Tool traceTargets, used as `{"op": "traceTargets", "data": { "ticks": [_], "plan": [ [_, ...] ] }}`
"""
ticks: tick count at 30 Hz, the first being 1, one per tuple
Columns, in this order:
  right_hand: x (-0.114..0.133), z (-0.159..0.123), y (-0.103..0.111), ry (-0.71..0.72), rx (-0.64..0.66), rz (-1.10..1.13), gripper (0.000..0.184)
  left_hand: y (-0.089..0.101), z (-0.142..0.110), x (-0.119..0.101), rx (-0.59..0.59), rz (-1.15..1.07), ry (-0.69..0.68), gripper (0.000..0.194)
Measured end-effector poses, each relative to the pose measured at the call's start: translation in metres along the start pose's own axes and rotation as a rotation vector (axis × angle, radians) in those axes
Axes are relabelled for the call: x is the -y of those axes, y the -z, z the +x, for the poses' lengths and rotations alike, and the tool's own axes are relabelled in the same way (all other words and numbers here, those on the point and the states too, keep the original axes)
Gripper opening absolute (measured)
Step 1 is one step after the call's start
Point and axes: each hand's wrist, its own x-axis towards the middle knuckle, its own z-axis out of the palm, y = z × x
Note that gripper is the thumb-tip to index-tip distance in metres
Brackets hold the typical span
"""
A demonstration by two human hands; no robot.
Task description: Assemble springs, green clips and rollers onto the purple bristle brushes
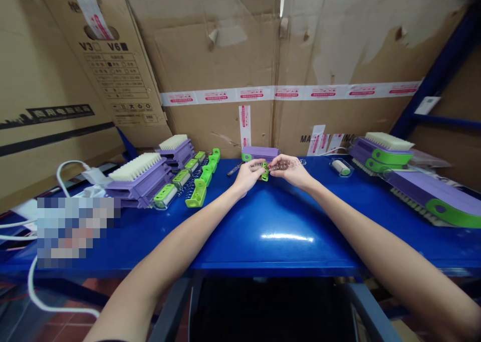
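Note:
My left hand (248, 176) is closed around a small bright-green plastic piece (265, 172), at the back middle of the blue table. My right hand (291, 171) meets the same piece with its fingertips pinched together. A thin metal coil spring (302, 162) lies across the right-hand fingers and sticks out to the right. Just behind the hands sits a purple-and-green brush body (260, 150). Left of my left hand, a slim dark tool (234, 169) rests on the table. Fingers partly hide the green piece.
Stacked purple brush parts with white bristles (136, 166), green-and-white blocks (166, 195) and green brackets (197, 191) stand left. Finished-looking purple-green brushes (443, 191) and a small clear-cased block (341, 167) lie right. Cardboard (218, 51) walls the back; a white cable (32, 282) hangs front left.

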Motion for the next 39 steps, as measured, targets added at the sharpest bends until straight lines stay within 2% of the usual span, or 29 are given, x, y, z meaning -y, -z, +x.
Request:
{"op": "traceTargets", "data": {
  "ticks": [3,6,9,13,18,23,30,39],
  "plan": [
    [-0.001,-0.001,-0.001,0.073,0.017,-0.052,0.022,-0.002,-0.002,0.0,-0.015,-0.011,0.018,0.029],
    [-0.001,-0.002,-0.002,0.106,0.036,-0.1,0.02,-0.003,-0.003,-0.001,-0.017,-0.025,0.042,0.029],
    [-0.002,-0.003,-0.004,0.132,0.028,-0.154,0.018,-0.003,-0.003,-0.001,-0.015,-0.071,0.046,0.037],
    [-0.003,-0.004,-0.01,0.161,-0.05,-0.225,0.022,-0.002,0.0,0.001,-0.022,-0.124,0.031,0.052],
    [-0.006,-0.002,-0.013,0.129,-0.14,-0.325,0.027,-0.001,0.004,0.004,-0.031,-0.133,-0.009,0.06],
    [-0.012,-0.001,-0.015,0.056,-0.214,-0.306,0.025,-0.002,0.004,0.004,-0.058,-0.073,-0.036,0.052],
    [-0.009,0.0,-0.014,0.1,-0.155,-0.289,0.02,-0.003,0.002,0.004,-0.04,-0.001,-0.045,0.044],
    [-0.01,0.001,-0.011,0.099,-0.16,-0.245,0.022,-0.005,-0.003,0.0,-0.021,-0.022,0.07,0.037]
  ]
}}
